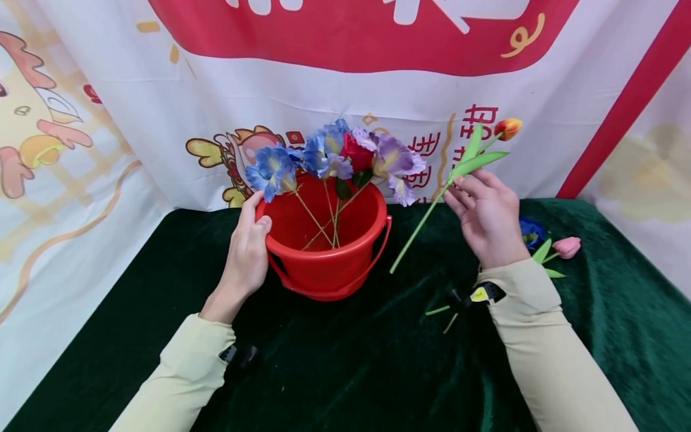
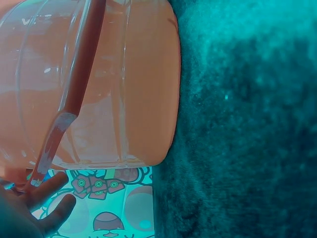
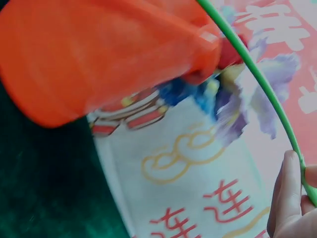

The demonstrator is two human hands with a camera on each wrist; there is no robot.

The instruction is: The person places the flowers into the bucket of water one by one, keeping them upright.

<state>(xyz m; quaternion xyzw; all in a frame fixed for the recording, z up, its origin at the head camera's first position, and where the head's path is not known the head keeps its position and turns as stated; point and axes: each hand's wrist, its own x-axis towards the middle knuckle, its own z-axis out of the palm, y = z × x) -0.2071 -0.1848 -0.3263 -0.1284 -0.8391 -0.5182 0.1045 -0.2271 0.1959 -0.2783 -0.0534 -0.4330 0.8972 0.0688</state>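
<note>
Left hand [image 1: 244, 255]: half-curled, gripped one red bucket [image 1: 324, 270] by its left rim, some fingers hidden
Blooms [image 1: 324, 156]: in the bucket, overlapped too much to count, one red rose [image 1: 356, 154] tho
Right hand [image 1: 488, 213]: pinched one orange tulip [image 1: 468, 165] beside the bucket
Far right: one pink tulip [image 1: 567, 247], one blue flower [image 1: 531, 232] lay partly behind the sleeve [image 1: 545, 336]

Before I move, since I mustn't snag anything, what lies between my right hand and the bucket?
In the head view, the tulip stem slants from your right hand down toward the bucket, green cloth below; a purple flower overhangs its edge.
</note>
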